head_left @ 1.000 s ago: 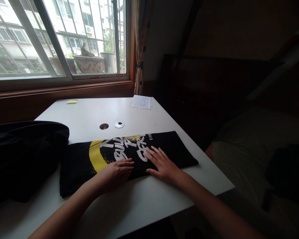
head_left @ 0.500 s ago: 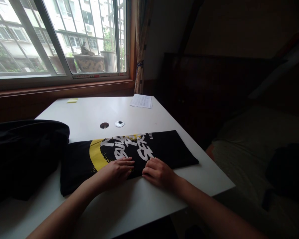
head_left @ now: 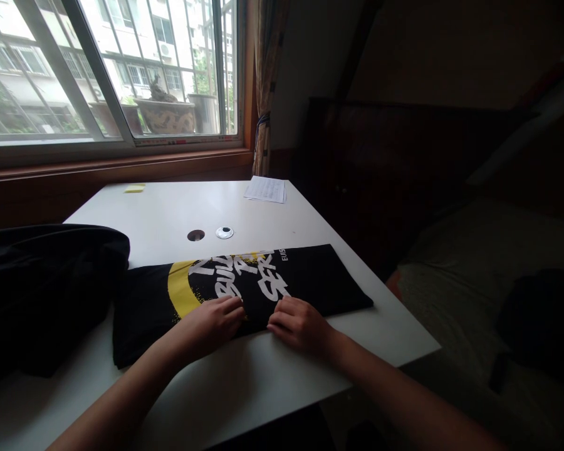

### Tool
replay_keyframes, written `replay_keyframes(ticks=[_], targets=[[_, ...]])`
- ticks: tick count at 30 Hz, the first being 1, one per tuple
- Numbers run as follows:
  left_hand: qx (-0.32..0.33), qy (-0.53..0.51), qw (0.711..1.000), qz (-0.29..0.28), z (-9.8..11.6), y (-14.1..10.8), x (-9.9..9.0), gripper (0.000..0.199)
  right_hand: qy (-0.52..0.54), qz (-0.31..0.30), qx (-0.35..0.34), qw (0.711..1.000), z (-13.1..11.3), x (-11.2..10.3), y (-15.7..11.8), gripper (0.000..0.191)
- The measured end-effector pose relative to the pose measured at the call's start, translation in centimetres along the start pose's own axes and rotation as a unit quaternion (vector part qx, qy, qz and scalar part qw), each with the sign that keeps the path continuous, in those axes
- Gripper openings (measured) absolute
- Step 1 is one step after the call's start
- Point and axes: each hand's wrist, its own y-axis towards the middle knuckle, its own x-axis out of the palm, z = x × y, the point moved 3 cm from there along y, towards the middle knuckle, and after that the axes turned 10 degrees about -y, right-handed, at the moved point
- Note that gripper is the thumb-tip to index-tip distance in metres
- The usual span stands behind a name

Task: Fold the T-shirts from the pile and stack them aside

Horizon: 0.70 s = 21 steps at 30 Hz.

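A black T-shirt (head_left: 324, 275) with white lettering and a yellow print lies folded into a long flat strip on the white table (head_left: 244, 388). Along its near edge, around the middle, both my hands rest on the cloth. My left hand (head_left: 219, 318) has its fingers curled down over the edge, just right of the yellow print. A short gap away, my right hand (head_left: 294, 321) pinches the same edge below the white letters. Both thumbs are mostly hidden.
A dark heap of cloth (head_left: 47, 288) sits at the table's left, touching the shirt's left end. Farther back are a round hole (head_left: 196, 235), a silver disc (head_left: 224, 232), papers (head_left: 265, 189) and a yellow note (head_left: 134, 188). The table's right edge runs close by the shirt.
My left hand has shifted slightly left along the near edge, and its outstretched fingers have curled in. My right hand and the shirt stay about where they were.
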Motion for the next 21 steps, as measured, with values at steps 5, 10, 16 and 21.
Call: replay_keyframes(ticks=[5, 10, 16, 21], targets=[[-0.014, 0.033, 0.999, -0.016, -0.2, -0.1, 0.5, 0.017, -0.031, -0.004, 0.006, 1.000, -0.4, 0.0, 0.5, 0.018], [-0.002, 0.037, 0.999, -0.026, -0.6, -0.4, 1.0, 0.019, -0.045, -0.013, 0.022, 0.999, -0.7, 0.0, 0.6, 0.017], [-0.026, -0.059, 0.998, -0.003, 0.0, -0.4, -0.6, 0.015, -0.089, -0.019, 0.007, 0.996, -1.1, -0.1, 0.4, 0.011], [0.020, -0.098, 0.995, 0.018, 1.0, 0.0, -1.5, 0.007, -0.115, -0.025, -0.012, 0.993, -1.4, -0.1, 0.2, 0.008]])
